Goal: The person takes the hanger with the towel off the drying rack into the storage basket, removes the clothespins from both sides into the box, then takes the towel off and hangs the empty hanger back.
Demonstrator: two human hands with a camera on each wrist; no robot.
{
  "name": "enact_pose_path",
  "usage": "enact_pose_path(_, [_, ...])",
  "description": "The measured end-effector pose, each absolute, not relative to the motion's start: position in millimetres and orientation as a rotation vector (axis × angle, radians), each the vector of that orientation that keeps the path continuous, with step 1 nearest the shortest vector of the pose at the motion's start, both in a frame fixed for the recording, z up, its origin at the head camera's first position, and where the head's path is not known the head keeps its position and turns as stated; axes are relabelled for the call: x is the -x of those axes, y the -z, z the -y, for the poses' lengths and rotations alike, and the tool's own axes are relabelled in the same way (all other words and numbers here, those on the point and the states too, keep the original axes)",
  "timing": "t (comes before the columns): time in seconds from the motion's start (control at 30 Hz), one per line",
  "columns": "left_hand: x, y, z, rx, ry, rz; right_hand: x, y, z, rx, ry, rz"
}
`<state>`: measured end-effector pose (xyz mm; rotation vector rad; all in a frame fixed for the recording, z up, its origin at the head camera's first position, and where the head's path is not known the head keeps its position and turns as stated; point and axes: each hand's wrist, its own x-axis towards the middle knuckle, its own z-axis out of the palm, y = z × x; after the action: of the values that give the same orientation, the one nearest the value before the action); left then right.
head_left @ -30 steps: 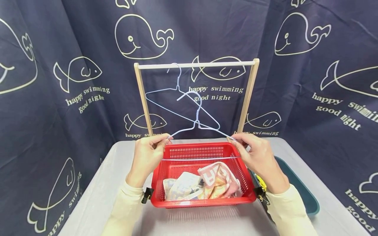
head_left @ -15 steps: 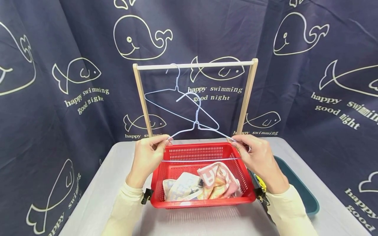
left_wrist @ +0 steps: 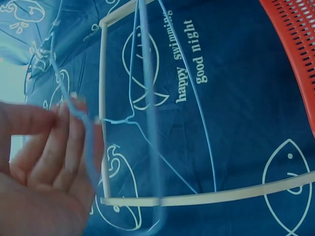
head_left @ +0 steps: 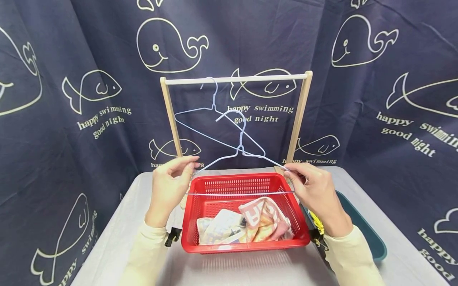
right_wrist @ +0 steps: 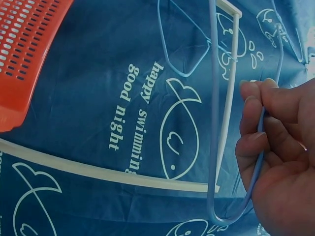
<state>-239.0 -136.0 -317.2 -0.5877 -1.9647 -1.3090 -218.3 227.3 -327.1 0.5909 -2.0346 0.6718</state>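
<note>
A light blue wire clothes hanger [head_left: 222,159] is held up over the red basket [head_left: 247,249], its hook pointing up. My right hand [head_left: 316,188] pinches its right shoulder between thumb and fingers; the right wrist view shows those fingers curled on the wire [right_wrist: 261,162]. At the left shoulder, my left hand [head_left: 168,184] has thumb and fingers parted, the wire passing right by the fingertips. In the left wrist view the left fingers [left_wrist: 61,142] are fairly straight beside the wire. Folded cloths lie in the basket, one whitish [head_left: 222,226] and one pink and orange [head_left: 266,218].
Behind the basket stands a rack with a white rail [head_left: 257,78] and wooden posts [head_left: 299,119]. Another blue hanger [head_left: 214,101] hangs from the rail. A teal tray [head_left: 361,226] with something yellow [head_left: 317,222] stands at the right, partly hidden by the right arm.
My left hand has loosened its pinch on the hanger and moved outward to the left. The hanger has shifted slightly right, still in my right hand.
</note>
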Motion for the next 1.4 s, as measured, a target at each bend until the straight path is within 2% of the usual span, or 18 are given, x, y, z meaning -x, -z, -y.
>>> enact_pose_path(0.3, [253.0,314.6,154.4,0.348,1.359,1.86,215.1,325.6,-234.0,-0.56,-0.66,2.011])
enact_pose_path(0.8, [303.9,334.3,173.9,0.055,1.367,1.803,211.6,321.0,-250.6,-0.477,-0.626,1.983])
enact_pose_path(1.13, [341.1,353.5,176.6,-0.026,1.332,1.98,208.9,319.2,-259.1,-0.405,-0.61,2.043])
enact_pose_path(1.4, [367.7,368.6,182.8,0.026,1.265,2.226,210.5,321.1,-261.9,-0.405,-0.615,2.046])
